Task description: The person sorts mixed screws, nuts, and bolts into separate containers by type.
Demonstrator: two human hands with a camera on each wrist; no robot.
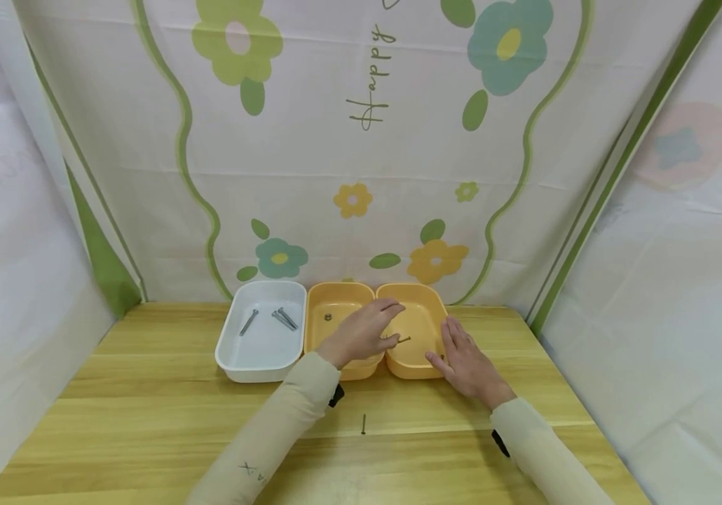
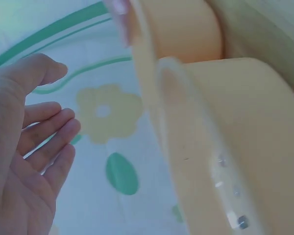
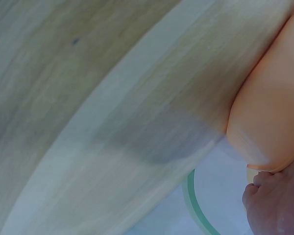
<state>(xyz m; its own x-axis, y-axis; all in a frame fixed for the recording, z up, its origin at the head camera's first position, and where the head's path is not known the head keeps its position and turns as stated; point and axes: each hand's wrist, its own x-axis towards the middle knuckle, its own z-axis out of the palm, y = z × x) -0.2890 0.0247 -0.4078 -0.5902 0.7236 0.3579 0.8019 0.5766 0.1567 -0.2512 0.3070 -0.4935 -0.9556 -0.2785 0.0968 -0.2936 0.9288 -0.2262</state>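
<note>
My left hand (image 1: 364,331) hovers above the shared edge of the middle orange tray (image 1: 336,291) and the right orange tray (image 1: 420,298). Its fingers are loosely bent with nothing between them, as the left wrist view also shows. Below its thumb, a small dark screw (image 1: 404,340) lies in the right tray. My right hand (image 1: 468,361) rests along that tray's right side, fingers extended on the rim and thumb by the near corner. In the right wrist view, part of this hand (image 3: 274,200) lies against the tray's outer wall. A nut (image 1: 328,317) sits in the middle tray.
At the left stands a white tray (image 1: 260,354) holding several silver bolts (image 1: 285,319). A loose screw (image 1: 364,424) lies on the wooden table (image 1: 165,421) in front of the trays. A flower-printed cloth (image 1: 310,154) hangs right behind them, with more cloth at both sides.
</note>
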